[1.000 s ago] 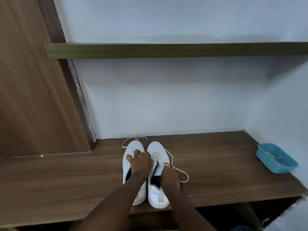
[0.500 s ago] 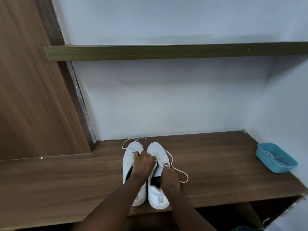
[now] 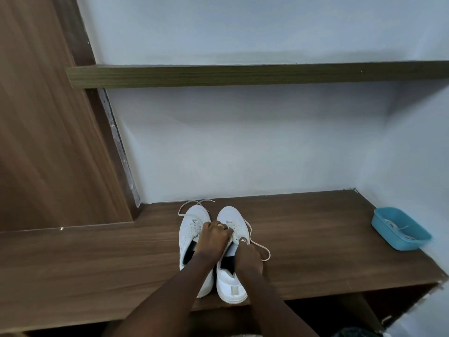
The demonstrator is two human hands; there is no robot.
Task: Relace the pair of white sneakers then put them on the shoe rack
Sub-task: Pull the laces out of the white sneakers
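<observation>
Both white sneakers sat side by side on the wooden counter, toes to the wall. The left hand curled over the top of the right sneaker, likely to hold it steady. The right hand pinched its loose lace, ready for threading. The left sneaker waited beside it.

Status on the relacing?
Left hand curled on the lace at one sneaker's eyelets, right hand pinching that lace. Lacing unfinished, ends loose; sneakers side by side on wooden shelf. Blue tray well clear.
</observation>
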